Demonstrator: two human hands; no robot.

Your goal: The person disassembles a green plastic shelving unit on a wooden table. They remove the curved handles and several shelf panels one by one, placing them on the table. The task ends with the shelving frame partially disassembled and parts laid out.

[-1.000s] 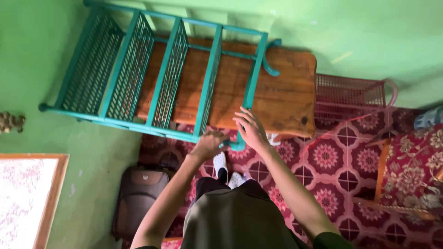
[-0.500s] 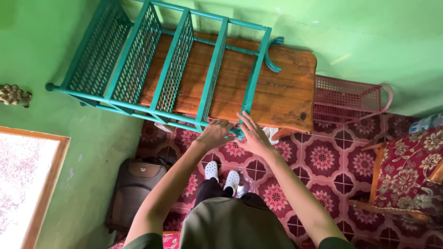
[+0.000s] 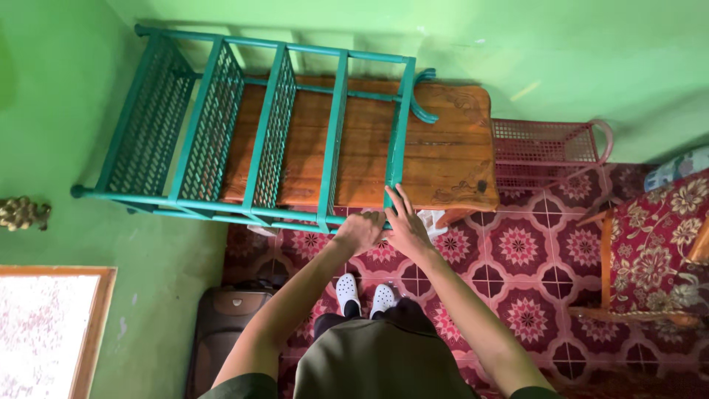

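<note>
Teal metal rack (image 3: 251, 133) on wooden table (image 3: 443, 159); both hands (image 3: 384, 225) at near edge.

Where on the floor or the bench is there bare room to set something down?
The right end of the brown wooden bench is bare, bordered by the teal metal mesh rack and the red mesh rack. Patterned red floor tiles lie open toward the floral chair. It is crowded under both hands.

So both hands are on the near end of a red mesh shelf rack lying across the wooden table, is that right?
Not quite: the head view shows the rack under the left hand and right hand is teal, not red. It does lie across the wooden table. A separate red mesh rack stands beside the table, untouched.
</note>
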